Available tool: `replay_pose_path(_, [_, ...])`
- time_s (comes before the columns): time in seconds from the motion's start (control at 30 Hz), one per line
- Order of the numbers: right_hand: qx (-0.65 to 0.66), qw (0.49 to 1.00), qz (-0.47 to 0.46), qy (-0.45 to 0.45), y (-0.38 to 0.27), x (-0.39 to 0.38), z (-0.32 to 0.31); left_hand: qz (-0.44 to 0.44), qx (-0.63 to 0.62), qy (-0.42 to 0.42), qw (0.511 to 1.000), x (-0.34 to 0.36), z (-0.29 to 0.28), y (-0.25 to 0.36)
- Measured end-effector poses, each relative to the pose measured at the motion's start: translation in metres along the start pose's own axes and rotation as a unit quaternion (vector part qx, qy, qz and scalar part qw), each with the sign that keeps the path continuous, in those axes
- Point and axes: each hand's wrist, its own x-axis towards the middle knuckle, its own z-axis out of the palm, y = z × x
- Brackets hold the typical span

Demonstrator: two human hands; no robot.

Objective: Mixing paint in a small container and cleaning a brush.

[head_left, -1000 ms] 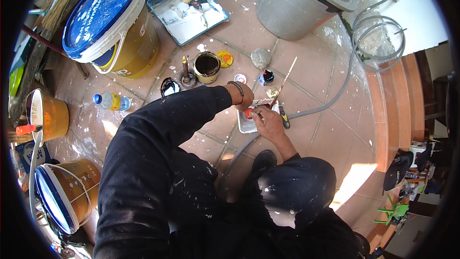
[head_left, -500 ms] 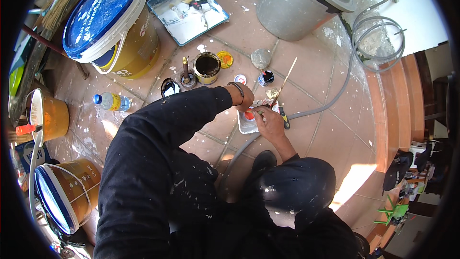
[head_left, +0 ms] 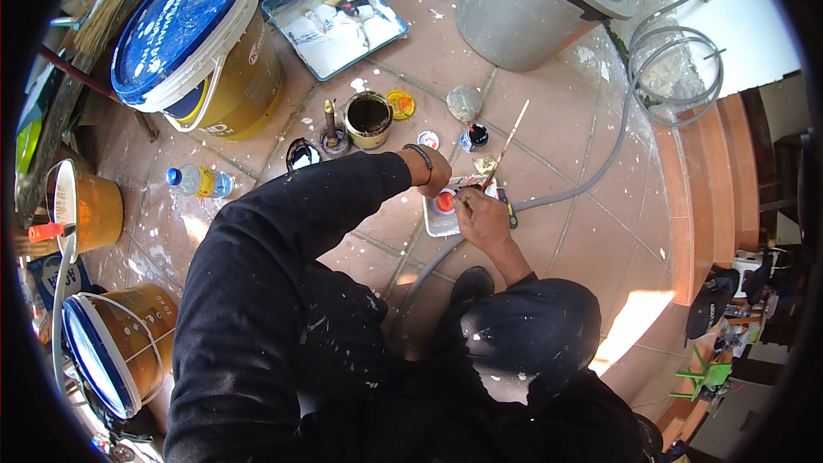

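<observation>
My left hand [head_left: 435, 170], with a dark bracelet at the wrist, is closed at the upper left edge of a small white tray [head_left: 441, 229]. What its fingers hold is hidden. My right hand [head_left: 485, 220] pinches over the tray's right side; what it grips I cannot make out. Between the hands sits a small round container of red paint [head_left: 445, 201]. A thin brush [head_left: 513, 139] with a long pale handle slants up from the tray behind my right fingers. Next to this hand lies a tool with a black and yellow handle [head_left: 513, 215].
Beyond my hands stand an open dark-stained can [head_left: 369, 118], a small black paint pot [head_left: 474, 137] and a yellow-stained lid [head_left: 400, 104]. A paint tray [head_left: 397, 34] with brushes lies farther off. Large buckets [head_left: 244, 86] stand left, a grey bin [head_left: 506, 21] far ahead. A hose [head_left: 591, 184] crosses the tiles.
My right fingers have drawn back slightly from the red paint container, which shows more fully. My left hand has shifted slightly to the left.
</observation>
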Motion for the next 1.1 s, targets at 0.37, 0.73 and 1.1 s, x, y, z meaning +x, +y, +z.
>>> replay_pose_path(0.37, [0.000,0.995,0.039,-0.092,0.0030,0.0004,-0.0007,-0.005,0.010,-0.010,1.000,-0.0007,-0.0004,-0.0003])
replay_pose_path(0.73, [0.042,0.998,0.001,-0.045,0.0001,0.0005,0.0001,-0.003,0.004,0.004,1.000,-0.0012,-0.0009,0.0008])
replay_pose_path(1.1, [0.043,0.999,0.007,-0.014,0.0016,0.0011,0.0008,0.011,0.000,0.008,1.000,0.0002,-0.0019,0.0001])
